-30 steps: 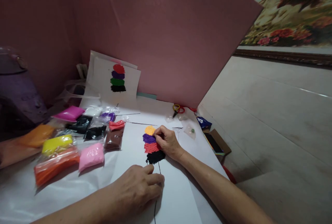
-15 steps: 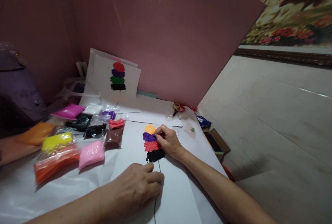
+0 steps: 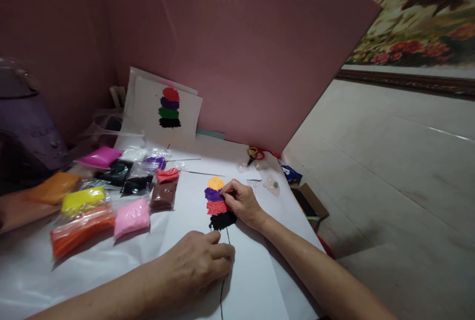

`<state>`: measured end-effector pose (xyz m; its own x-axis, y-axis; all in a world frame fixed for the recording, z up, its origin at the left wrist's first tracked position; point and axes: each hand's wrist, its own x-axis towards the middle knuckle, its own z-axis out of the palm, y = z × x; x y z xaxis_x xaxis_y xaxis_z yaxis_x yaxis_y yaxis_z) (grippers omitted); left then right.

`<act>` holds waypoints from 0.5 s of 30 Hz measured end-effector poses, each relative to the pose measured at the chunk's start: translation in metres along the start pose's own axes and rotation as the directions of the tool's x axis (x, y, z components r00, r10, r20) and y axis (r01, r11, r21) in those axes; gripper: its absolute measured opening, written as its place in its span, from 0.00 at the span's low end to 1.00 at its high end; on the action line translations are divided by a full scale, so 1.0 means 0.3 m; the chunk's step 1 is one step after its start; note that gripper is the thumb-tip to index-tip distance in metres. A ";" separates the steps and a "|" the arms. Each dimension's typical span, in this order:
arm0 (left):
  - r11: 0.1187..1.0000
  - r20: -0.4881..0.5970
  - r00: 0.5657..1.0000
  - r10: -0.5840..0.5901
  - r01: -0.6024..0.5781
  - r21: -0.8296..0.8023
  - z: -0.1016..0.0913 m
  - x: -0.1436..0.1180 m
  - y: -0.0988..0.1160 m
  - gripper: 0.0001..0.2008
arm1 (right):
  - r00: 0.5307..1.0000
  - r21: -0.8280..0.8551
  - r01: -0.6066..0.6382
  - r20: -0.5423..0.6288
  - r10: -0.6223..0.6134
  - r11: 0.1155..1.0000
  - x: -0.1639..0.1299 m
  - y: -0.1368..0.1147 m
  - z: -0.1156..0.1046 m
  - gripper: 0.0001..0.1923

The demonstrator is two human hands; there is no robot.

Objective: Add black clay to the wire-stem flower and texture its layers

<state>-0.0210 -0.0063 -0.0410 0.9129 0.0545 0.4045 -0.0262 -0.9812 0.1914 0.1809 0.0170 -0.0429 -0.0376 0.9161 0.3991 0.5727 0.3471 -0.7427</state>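
Note:
A stack of textured clay patches in yellow, purple, coral and black lies on a white sheet of paper. My right hand is closed in a pinch at the right edge of the purple clay patch. Whatever sits between its fingertips is too small to make out. Just above its fingertips is the round yellow clay patch. Below are the coral patch and the black patch. My left hand rests on the paper below the black patch, over a drawn line, with loosely bent fingers slightly apart and nothing visible in them.
Several bags of coloured clay, among them a pink bag and a brown bag, lie to the left. Another sheet with clay patches leans on the pink wall. Scissors lie at the back right, and an open box stands beyond the table's edge.
Almost nothing differs. The view has shifted very slightly; both hands keep their places, the right at the purple clay and the left on the paper.

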 end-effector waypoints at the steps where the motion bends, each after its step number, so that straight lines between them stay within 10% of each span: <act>1: 1.000 0.000 1.000 0.002 -0.002 -0.003 0.002 -0.001 -0.001 0.09 | 1.000 0.003 0.003 0.002 -0.003 1.000 -0.001 -0.002 -0.001 0.06; 15: 1.000 -0.039 0.999 -0.003 0.003 0.015 -0.002 0.001 0.006 0.09 | 0.999 -0.006 0.030 0.022 -0.030 1.000 -0.016 -0.002 -0.008 0.06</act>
<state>-0.0210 -0.0078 -0.0401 0.8964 0.0644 0.4385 -0.0172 -0.9836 0.1795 0.1826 0.0121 -0.0432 -0.0729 0.9095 0.4093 0.5759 0.3735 -0.7272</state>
